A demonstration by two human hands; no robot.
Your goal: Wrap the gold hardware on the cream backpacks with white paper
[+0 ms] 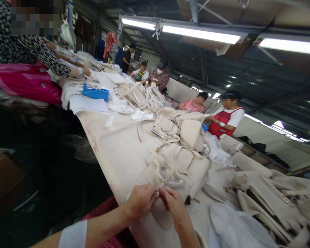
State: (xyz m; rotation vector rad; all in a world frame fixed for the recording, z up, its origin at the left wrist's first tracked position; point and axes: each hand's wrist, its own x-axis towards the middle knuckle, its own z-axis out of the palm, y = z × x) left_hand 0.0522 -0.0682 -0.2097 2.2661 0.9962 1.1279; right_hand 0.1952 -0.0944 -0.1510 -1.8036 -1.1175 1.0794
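My left hand (140, 200) and my right hand (173, 204) meet at the near edge of a long white worktable (119, 151). Both pinch a small white piece at the edge of a cream handbag (160, 175) lying in front of me. The fingertips of the two hands almost touch. A white cuff covers my left forearm. More cream handbags (181, 162) with loose straps are heaped just beyond my hands.
Cream bags and straps (268, 196) cover the table's right side and far end. A blue tray (95, 93) sits at the far left. Several seated people work along the right side; a person in a patterned sleeve (51, 62) reaches in from the left. Dark floor lies left.
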